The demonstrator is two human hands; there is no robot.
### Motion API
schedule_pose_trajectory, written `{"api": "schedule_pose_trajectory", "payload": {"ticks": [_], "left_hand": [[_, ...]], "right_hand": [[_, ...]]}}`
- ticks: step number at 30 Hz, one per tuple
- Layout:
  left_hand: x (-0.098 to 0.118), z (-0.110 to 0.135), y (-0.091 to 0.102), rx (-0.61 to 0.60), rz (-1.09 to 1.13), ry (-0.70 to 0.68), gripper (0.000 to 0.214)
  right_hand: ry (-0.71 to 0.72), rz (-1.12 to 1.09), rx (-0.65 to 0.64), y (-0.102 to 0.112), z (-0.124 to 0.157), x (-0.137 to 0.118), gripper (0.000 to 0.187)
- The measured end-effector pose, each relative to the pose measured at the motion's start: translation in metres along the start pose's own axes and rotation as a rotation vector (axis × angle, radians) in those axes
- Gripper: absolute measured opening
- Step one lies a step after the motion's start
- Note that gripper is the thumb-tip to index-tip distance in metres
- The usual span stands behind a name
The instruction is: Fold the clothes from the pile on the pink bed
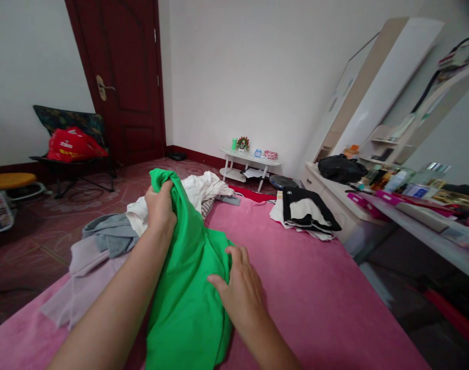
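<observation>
A bright green garment [192, 277] hangs from my left hand [161, 208], its lower part reaching down to the bottom of the view. The fingers of my left hand are wrapped round its upper edge. My right hand [240, 288] is at the garment's right side, thumb and fingers spread apart, with the fingertips at the cloth's edge. Beyond and to the left lie loose clothes: a white one [203, 187], a grey one [113, 231] and a pale lilac one [91, 277]. The kind of green garment cannot be made out from its folds.
The pink bed cover [315, 293] lies beneath. Folded clothes with a black-and-white piece [309, 208] on top sit at its far right. A cluttered dresser [412, 205] stands right, a small white table [250, 156] at the back, a chair with a red bag [74, 146] left.
</observation>
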State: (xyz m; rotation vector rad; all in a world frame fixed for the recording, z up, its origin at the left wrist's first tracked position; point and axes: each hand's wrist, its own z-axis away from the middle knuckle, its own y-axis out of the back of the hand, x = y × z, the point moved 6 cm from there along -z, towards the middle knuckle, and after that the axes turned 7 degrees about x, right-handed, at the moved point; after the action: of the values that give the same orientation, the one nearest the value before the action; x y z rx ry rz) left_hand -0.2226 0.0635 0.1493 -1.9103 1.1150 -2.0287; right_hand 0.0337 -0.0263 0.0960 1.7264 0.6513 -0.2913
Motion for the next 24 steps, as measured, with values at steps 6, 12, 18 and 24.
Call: {"api": "schedule_pose_trajectory", "payload": {"ticks": [6,12,18,24], "left_hand": [[0.01,0.004,0.001,0.019,0.007,-0.044,0.019],[0.019,-0.002,0.003,0.015,0.054,-0.085,0.019],[0.025,0.035,-0.028,-0.411,-0.083,-0.065,0.03],[0.061,0.104,-0.039,-1.084,-0.416,-0.012,0.031]], "right_hand": [[0.033,-0.033,-0.248,-0.035,0.015,0.008,0.059],[-0.079,-0.389,-0.202,0.019,-0.027,0.053,0.02],[-0.251,-0.729,0.769,0.155,-0.045,0.131,0.038],[0.046,-0.709,1.383,0.225,-0.001,0.124,0.032]]}}
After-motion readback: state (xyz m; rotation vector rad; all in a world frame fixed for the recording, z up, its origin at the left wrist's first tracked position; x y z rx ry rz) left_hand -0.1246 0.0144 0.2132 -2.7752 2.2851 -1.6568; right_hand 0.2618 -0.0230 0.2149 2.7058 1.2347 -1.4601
